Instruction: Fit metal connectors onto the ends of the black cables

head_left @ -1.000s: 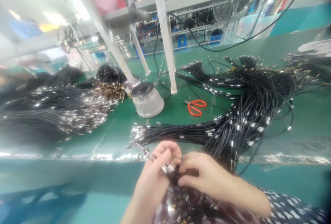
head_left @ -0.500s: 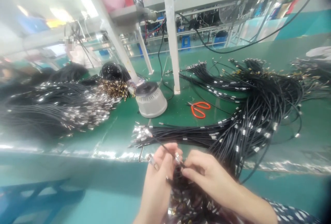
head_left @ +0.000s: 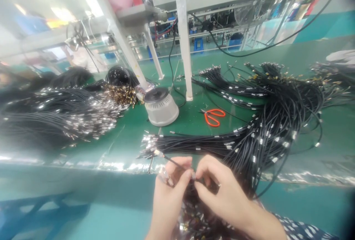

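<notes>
My left hand (head_left: 169, 192) and my right hand (head_left: 217, 192) meet just below the bench's front edge. Both pinch a thin black cable (head_left: 173, 162) whose metal end points up and left toward the bench. A small silver sleeve (head_left: 193, 175) sits where the fingertips touch. Under my hands lies a heap of black cables with silver fittings (head_left: 199, 219), partly hidden by my wrists. Just beyond my hands, a flat bundle of black cables (head_left: 194, 145) rests on the green bench with its silver tips facing left.
Orange-handled scissors (head_left: 213, 116) lie mid-bench beside a round grey-white device (head_left: 161, 107). A big tangle of black cables (head_left: 280, 114) fills the right side, another pile (head_left: 58, 118) the left. White frame posts (head_left: 185, 44) rise from the green mat (head_left: 194, 121).
My hands have drawn closer together and slightly lower. One cable now sticks out from my left fingers toward the bench. The view has shifted a little.
</notes>
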Available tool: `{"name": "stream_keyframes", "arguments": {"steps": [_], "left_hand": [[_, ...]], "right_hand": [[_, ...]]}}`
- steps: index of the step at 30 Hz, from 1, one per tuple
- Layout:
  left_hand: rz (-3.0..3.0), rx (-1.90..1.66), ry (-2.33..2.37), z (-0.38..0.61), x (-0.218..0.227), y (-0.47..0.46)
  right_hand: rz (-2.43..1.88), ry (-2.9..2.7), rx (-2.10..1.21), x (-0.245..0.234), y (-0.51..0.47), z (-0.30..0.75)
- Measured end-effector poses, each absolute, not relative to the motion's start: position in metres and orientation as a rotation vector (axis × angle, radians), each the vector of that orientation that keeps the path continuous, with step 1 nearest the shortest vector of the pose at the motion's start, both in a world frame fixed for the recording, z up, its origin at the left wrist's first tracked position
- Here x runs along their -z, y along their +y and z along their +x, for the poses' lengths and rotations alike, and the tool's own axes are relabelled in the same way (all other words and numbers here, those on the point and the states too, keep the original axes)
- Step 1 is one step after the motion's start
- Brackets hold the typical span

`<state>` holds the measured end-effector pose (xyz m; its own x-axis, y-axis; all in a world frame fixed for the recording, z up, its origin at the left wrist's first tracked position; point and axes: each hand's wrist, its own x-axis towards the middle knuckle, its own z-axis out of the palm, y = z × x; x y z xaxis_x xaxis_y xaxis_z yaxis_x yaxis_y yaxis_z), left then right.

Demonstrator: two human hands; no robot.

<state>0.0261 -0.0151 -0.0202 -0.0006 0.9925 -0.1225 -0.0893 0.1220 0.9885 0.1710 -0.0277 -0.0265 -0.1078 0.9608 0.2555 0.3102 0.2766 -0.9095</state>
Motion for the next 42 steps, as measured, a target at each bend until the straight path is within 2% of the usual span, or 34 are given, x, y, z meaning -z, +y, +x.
{"name": "stream_keyframes", "arguments": {"steps": [5,15,21,25,32,42], "left_hand": [[0.761,-1.345,0.916,0.027,0.007,-0.012],[0.789,-1.228,1.116,0.036,0.02,-0.018],[0.717,-1.136,1.097,0.031,0.016,-0.008],[0.82,-1.063,1.078,0.03,0.025,-0.005],[0.679,-1.147,0.976,0.031,0.061,0.012],[0.567,-1.165,0.967,0.03,0.109,0.036]], "right_hand": [[-1.288,-1.485,-1.181,0.02,-0.023,0.172],[-1.205,-1.255,-1.284,0.002,-0.017,0.167],[-1.203,-1.411,-1.327,0.0,-0.005,0.174],[-1.266,-1.552,-1.137,-0.006,0.012,0.182],[-1.22,-1.811,-1.11,0.004,0.052,0.167],[-1.224,-2.006,-0.355,-0.033,0.203,0.123]]}}
